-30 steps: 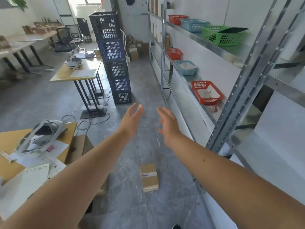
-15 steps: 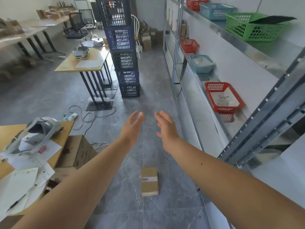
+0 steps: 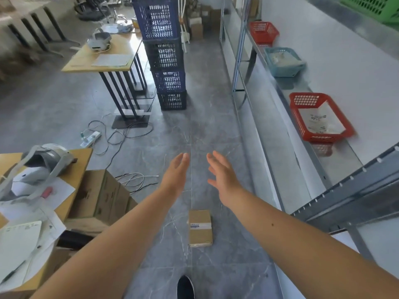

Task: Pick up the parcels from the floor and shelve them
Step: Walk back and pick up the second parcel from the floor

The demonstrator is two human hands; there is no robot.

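Observation:
A small brown cardboard parcel (image 3: pixel 200 228) with a white label strip lies flat on the grey tiled floor, between my two forearms. My left hand (image 3: pixel 176 175) and my right hand (image 3: pixel 222 175) are stretched out in front of me above the floor, beyond the parcel, both with fingers apart and holding nothing. On the right runs a metal shelf (image 3: pixel 336 162). On it stand a red basket (image 3: pixel 319 117) with a white bag inside, a light blue basket (image 3: pixel 284 61) and a farther red basket (image 3: pixel 263 31).
A stack of dark blue crates (image 3: pixel 166 52) stands ahead in the aisle. A wooden table (image 3: pixel 103 59) and loose cables (image 3: pixel 121 134) lie at left. Cardboard boxes (image 3: pixel 101 197) and a desk with a headset (image 3: pixel 41 165) sit near left. My shoe tip (image 3: pixel 185 288) shows below.
My view has tilted downward and the upper shelf has left the frame. Both hands stay out in front, open, and appear lower toward the floor. The parcel has not moved.

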